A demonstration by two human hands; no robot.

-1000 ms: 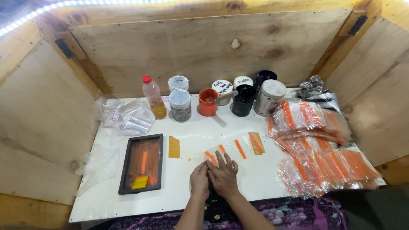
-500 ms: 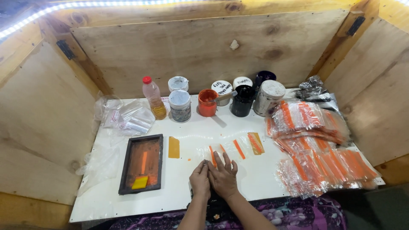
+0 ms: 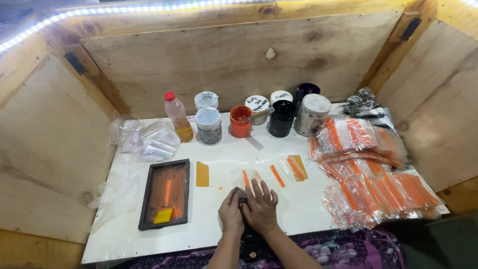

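Head view, both hands pressed together, left hand (image 3: pixel 231 213), right hand (image 3: pixel 261 208), pinching small dark object (image 3: pixel 241 197) between them

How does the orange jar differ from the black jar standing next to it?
The orange jar is open, coated in orange paint, with a stick resting across its mouth; the black jar is dark all over, and whether it is lidded is hard to tell. The orange jar is lower, the black jar a little taller. Both stand upright in the row at the back of the white table.
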